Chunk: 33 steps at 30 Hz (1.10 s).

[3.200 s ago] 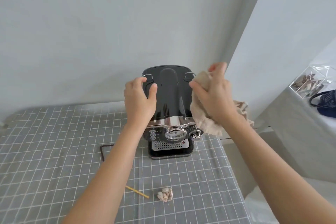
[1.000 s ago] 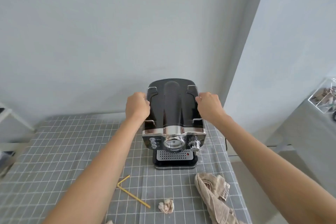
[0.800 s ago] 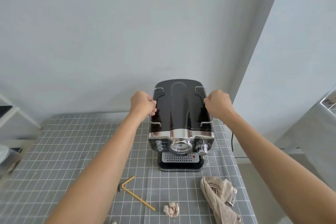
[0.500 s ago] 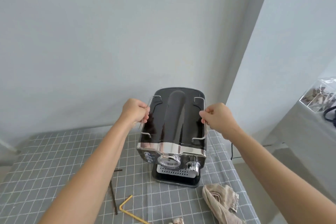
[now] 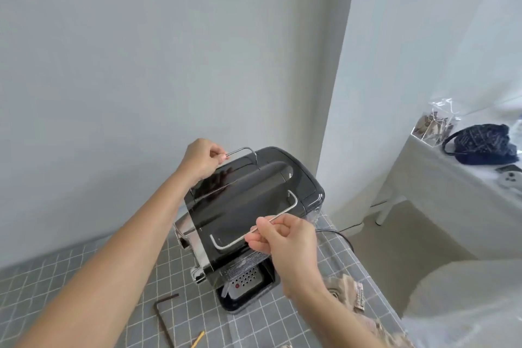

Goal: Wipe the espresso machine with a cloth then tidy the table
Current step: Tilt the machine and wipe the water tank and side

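The espresso machine (image 5: 248,200) was glossy black on top, with a chrome band along its front and thin silver wire rails; its silver drip grille carried dark holes and one red dot. The tablecloth (image 5: 84,285) was grey, crossed by a white grid. The cloth (image 5: 347,291) was beige. One hex key (image 5: 162,316) was dark brown, another (image 5: 197,339) yellow. A bag (image 5: 480,144) was navy with pale markings.

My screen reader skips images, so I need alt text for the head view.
Both hands pinch the thin metal rails atop a glossy black espresso machine, left hand on the far rail, right hand on the near one. A crumpled beige cloth lies on the grey checked tablecloth.
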Each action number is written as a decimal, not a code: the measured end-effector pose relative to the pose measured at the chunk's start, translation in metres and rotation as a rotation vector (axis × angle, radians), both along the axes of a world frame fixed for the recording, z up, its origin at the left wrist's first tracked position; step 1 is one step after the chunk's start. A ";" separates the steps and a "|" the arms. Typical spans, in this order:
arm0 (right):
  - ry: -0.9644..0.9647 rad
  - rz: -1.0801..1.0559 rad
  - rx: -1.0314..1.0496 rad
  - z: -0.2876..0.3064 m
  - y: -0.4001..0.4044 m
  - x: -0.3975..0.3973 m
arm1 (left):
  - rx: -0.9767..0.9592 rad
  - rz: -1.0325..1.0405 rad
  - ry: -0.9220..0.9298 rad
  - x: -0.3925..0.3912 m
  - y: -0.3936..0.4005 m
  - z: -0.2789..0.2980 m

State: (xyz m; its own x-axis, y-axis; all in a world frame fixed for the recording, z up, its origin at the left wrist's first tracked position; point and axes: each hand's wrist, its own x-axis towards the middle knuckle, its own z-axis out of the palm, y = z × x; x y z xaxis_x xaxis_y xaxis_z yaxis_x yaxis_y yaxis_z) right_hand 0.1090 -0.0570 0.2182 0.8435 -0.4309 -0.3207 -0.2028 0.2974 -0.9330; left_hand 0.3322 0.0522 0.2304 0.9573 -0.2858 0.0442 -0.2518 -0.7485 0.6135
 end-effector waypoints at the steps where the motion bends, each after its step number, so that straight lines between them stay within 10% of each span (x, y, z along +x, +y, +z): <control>1: 0.001 -0.029 0.030 -0.002 0.004 -0.001 | 0.016 -0.020 -0.008 0.000 -0.002 -0.001; 13: -0.013 0.015 0.037 -0.021 0.008 -0.017 | 0.039 -0.047 -0.074 -0.014 -0.017 -0.019; 18: 0.080 0.322 -0.503 -0.071 -0.047 -0.053 | 0.130 0.015 -0.125 -0.026 -0.020 -0.021; 25: 0.780 0.561 -1.072 -0.226 -0.146 -0.119 | 0.102 -0.134 -0.160 -0.107 -0.060 -0.013; 30: 0.429 0.389 -1.106 -0.239 -0.157 -0.136 | 0.311 -0.100 0.129 -0.126 -0.099 -0.022; 33: 0.176 -0.033 -0.745 -0.213 -0.150 -0.134 | 0.465 -0.087 0.120 -0.128 -0.112 -0.031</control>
State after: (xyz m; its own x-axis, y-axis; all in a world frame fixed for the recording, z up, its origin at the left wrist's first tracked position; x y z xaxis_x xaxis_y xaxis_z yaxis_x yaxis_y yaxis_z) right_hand -0.0254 -0.2066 0.0053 0.7899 -0.6099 -0.0642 -0.3690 -0.3891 -0.8441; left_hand 0.2046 -0.0593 0.1997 0.9193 -0.3284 -0.2167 -0.2735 -0.9294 0.2479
